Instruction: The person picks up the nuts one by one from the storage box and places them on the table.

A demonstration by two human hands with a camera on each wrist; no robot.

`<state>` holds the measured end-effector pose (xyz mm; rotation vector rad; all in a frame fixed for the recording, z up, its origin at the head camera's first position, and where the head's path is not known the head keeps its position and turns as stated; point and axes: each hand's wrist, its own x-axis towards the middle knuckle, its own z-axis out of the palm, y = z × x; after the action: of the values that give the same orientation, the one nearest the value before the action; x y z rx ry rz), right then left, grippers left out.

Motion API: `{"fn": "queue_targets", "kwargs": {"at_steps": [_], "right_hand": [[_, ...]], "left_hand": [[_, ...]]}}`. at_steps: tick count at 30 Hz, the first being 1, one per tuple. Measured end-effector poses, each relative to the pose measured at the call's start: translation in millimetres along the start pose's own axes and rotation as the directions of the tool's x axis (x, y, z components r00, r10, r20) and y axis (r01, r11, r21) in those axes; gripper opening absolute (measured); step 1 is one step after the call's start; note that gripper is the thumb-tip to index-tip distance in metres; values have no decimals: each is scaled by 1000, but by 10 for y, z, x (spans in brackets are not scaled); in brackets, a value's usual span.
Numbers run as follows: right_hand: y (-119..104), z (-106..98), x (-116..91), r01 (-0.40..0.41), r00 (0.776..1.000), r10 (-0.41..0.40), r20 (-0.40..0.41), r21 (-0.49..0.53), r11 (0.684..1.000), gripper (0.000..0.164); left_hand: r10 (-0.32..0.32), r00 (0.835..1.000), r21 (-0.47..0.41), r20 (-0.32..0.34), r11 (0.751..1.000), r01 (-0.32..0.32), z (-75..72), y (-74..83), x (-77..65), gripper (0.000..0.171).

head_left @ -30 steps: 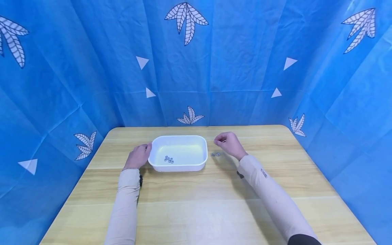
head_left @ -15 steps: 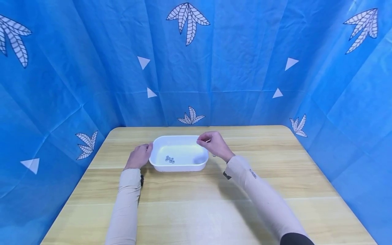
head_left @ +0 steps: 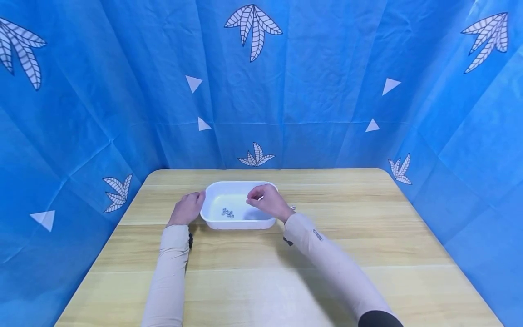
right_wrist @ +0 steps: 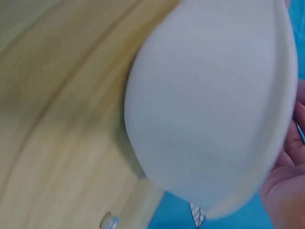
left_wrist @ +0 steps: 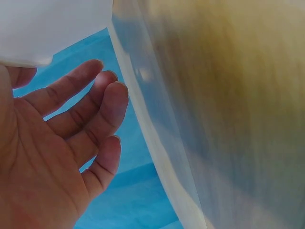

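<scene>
A white plastic basin (head_left: 239,224) stands on the table with several small shiny balls (head_left: 227,213) on its floor, towards the left. My left hand (head_left: 185,209) holds the basin's left rim; in the left wrist view, the other fingers (left_wrist: 107,109) of that hand curve loosely below the rim. Over the basin's right half, my right hand (head_left: 267,201) has thumb and forefinger pinched together, with a tiny pale glint of what looks like a ball at their tips. In the right wrist view the basin's wall hides those fingertips. One shiny ball (right_wrist: 109,221) lies on the table right of the basin.
The wooden table (head_left: 245,281) has blue patterned cloth (head_left: 323,95) hanging behind and at both sides. The basin's raised wall (right_wrist: 205,105) stands between the right wrist and the basin's inside. My right forearm (head_left: 335,263) crosses the table's right side.
My right hand has moved left, from above the balls beside the basin to over its right half, its fingertips still pinched. The left hand stays on the rim.
</scene>
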<state>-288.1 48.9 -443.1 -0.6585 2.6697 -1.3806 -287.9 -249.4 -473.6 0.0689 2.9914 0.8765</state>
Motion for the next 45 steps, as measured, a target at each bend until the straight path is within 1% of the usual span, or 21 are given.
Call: {"fn": "queue_targets", "kwargs": {"at_steps": [5, 10, 15, 18, 22, 25, 29, 32, 37, 39, 45], "right_hand": [[-20, 121, 28, -10, 999, 10, 31, -5, 1000, 13], [23, 232, 70, 32, 998, -30, 50, -30, 999, 11], [31, 305, 97, 51, 997, -47, 60, -72, 996, 7], [19, 319, 113, 40, 997, -34, 68, -86, 996, 10], [0, 331, 130, 24, 995, -12, 100, -123, 992, 11], [-3, 345, 123, 19, 991, 2, 135, -159, 987, 12], [11, 367, 101, 14, 986, 14, 165, -169, 985, 15], [0, 389, 96, 11, 985, 16, 174, -152, 988, 19], [-41, 438, 114, -3, 984, 31, 177, -159, 987, 27], [-54, 464, 133, -2, 984, 32, 177, -167, 986, 29], [-62, 522, 219, -10, 985, 40, 169, -176, 984, 28]], "left_hand": [[-5, 1000, -5, -6, 1000, 5, 8, -10, 3, 70], [-23, 1000, -13, 8, 1000, 23, 21, -27, 12, 72], [-32, 999, -13, 17, 999, 32, 23, -39, 34, 75], [-21, 1000, -6, 8, 1000, 21, 19, -30, 51, 76], [-11, 1000, -2, -3, 1000, 11, 13, -18, 56, 75], [-25, 1000, -12, 0, 1000, 25, 16, -4, 40, 74], [-36, 999, -21, 3, 999, 36, 27, 9, 11, 71], [-34, 999, -23, -4, 999, 33, 26, -1, -3, 71], [-48, 999, -29, 6, 998, 48, 36, -26, -6, 73], [-47, 999, -27, 10, 999, 47, 43, -26, -5, 73], [-28, 999, -23, -18, 999, 28, 49, 7, 7, 70]]}}
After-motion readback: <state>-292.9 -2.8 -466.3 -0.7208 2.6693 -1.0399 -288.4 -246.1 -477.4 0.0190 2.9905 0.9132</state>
